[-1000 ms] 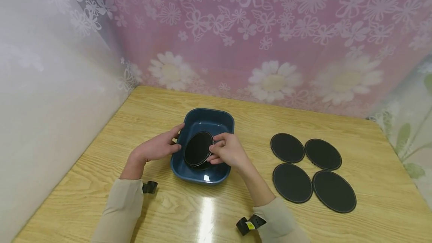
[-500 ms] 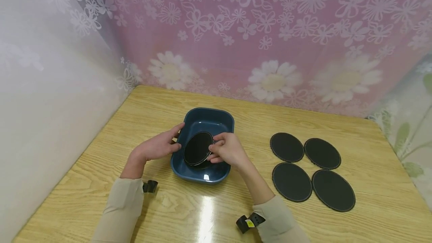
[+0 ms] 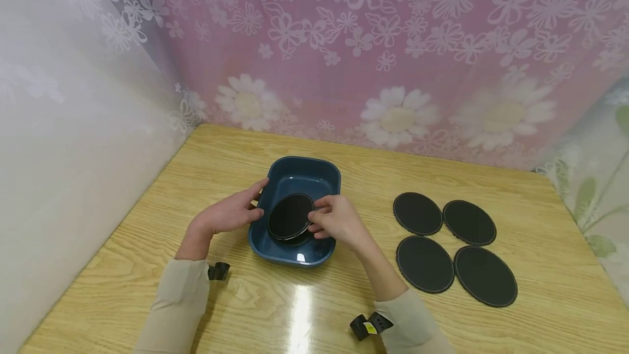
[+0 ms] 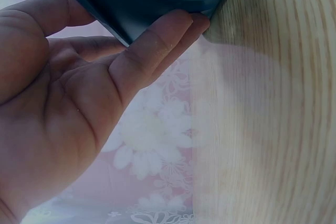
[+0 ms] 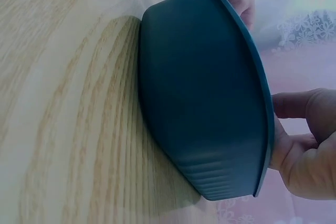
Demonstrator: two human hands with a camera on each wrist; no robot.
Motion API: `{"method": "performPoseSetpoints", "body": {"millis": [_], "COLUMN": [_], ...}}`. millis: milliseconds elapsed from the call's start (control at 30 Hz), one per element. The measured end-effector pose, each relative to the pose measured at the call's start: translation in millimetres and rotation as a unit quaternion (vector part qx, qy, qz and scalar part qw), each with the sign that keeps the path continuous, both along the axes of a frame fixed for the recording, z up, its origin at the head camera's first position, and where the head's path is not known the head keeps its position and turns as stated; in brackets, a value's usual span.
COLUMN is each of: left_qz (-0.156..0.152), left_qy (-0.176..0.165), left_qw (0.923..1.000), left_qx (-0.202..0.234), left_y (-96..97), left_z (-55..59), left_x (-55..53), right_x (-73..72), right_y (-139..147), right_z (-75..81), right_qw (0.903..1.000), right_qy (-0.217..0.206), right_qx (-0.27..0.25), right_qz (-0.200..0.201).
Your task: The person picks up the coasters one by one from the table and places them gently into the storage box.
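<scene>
Right grip [image 3: 336, 222] pinching tilted black disc [image 3: 290, 216] over blue tub [image 3: 304, 178], left grip [image 3: 227, 214] spread.

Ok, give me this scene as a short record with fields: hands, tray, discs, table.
left hand: open, fingers resting against the tray's left wall
right hand: pinches the tilted disc at its right edge
tray: dark blue, rectangular, on the table
held disc: black, tilted, inside the tray
loose discs: four black ones, flat, right of the tray
table: light wood
backdrop: pink flowered curtain
</scene>
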State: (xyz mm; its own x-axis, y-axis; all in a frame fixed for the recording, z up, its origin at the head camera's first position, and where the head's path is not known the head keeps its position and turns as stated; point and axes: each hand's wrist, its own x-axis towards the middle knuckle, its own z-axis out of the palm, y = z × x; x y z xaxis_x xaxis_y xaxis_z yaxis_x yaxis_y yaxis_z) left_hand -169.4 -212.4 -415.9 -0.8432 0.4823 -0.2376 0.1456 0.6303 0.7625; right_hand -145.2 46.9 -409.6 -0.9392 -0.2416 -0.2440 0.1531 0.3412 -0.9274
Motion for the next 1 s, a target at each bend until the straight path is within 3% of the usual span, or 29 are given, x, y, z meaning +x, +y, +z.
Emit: {"method": "performPoseSetpoints", "body": {"millis": [567, 1000], "left_qz": [-0.001, 0.000], "left_qy": [-0.003, 0.003], "left_qw": [1.0000, 1.0000], "left_qx": [0.006, 0.000], "left_y": [1.0, 0.2], "left_z": [0.5, -0.4], "left_x": [1.1, 0.6], "right_x": [3.2, 7.2], "right_y": [0.8, 6.5], "right_z": [-4.6, -4.0], "right_qw": [0.9974, 0.9989], "right_qy": [0.041, 0.045], "right_qx": [0.058, 0.010], "right_qz": [0.005, 0.003]}}
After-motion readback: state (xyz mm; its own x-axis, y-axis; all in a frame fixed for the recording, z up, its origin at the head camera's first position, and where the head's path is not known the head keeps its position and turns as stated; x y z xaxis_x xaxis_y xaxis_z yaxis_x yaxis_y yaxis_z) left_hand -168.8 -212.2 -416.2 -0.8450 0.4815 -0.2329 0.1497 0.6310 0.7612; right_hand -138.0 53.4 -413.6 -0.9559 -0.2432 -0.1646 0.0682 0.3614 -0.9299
